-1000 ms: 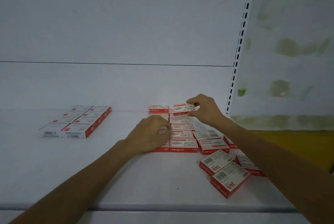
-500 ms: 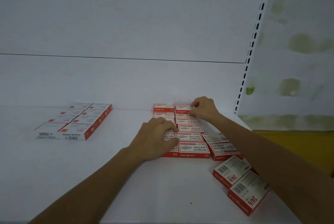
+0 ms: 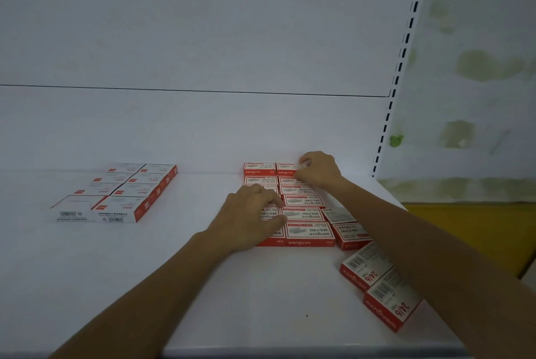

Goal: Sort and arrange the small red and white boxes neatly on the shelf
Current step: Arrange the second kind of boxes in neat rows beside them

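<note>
I am looking down on a wide white metal shelf board (image 3: 145, 271) that fills the lower half of the frame, with a white back panel (image 3: 203, 126) behind it. A slotted upright (image 3: 406, 48) runs up the right side.

In the left middle sits a finished block of flat white boxes with red ends (image 3: 116, 193), packed edge to edge in two columns. The centre grid of small red and white staple boxes (image 3: 307, 231) is laid out the same way, and its far end meets the back panel, I judge so the rows run square.

At the lower right, two loose boxes (image 3: 377, 286) lie skewed with their barcodes up, waiting to be sorted. Two more (image 3: 348, 228) lean against the grid's right edge.

My left hand (image 3: 249, 219) lies on the grid's left column with its fingers slightly bent, seemingly pressing so the rows cannot slide. My right hand (image 3: 319, 170) pinches the right end of the rearmost box (image 3: 287, 168) in the right column, seating it against the back panel beside its neighbour.
</note>
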A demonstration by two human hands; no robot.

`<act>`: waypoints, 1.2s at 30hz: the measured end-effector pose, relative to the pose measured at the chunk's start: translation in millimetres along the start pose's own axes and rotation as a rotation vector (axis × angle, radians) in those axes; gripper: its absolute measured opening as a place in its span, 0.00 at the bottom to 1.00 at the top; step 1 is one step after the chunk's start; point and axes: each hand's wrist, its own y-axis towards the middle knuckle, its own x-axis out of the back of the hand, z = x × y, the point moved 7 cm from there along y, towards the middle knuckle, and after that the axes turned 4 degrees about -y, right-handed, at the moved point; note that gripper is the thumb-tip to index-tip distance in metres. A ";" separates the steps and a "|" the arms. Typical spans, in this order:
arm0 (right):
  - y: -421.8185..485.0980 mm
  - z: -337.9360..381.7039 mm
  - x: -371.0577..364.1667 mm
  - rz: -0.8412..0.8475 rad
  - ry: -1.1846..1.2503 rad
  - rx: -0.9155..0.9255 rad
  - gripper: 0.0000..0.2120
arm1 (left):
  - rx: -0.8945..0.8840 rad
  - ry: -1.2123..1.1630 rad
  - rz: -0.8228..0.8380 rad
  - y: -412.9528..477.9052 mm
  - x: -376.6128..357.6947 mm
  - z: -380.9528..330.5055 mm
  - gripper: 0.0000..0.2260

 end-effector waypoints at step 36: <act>-99.6 -63.2 79.3 0.231 0.248 0.022 0.12 | -0.190 0.014 -0.019 19.5 -31.2 -112.3 0.14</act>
